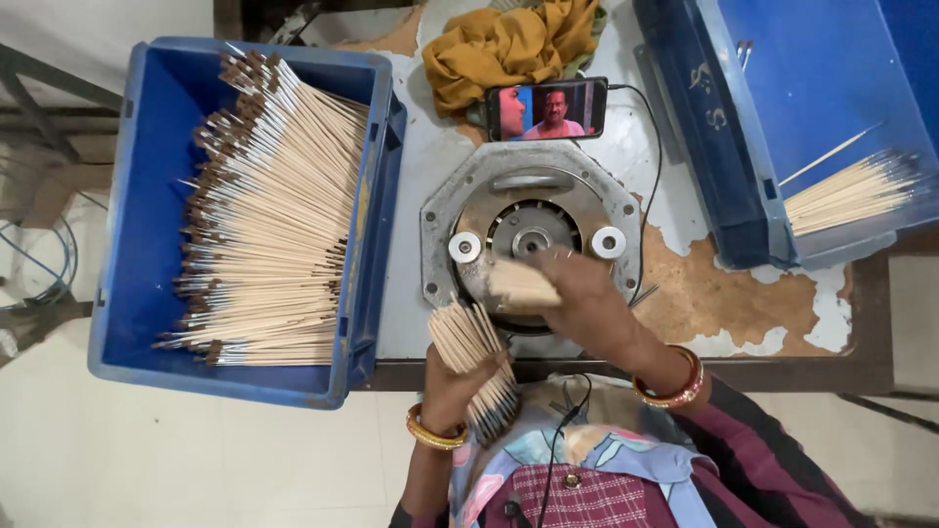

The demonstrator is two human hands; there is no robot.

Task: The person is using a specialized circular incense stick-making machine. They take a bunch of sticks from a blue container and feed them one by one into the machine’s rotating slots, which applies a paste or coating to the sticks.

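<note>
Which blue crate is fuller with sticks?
The blue crate on the left: its stack of brown-tipped sticks spans nearly its whole length. The blue crate at upper right holds only a small bundle.

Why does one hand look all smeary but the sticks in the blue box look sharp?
Head view: the right hand and the small clump of pale sticks it holds are motion-blurred; the wooden brush sticks in the blue plastic crate are crisp; light is soft and even, shadows faint; the straight crate edges bow at the frame's sides.
</note>
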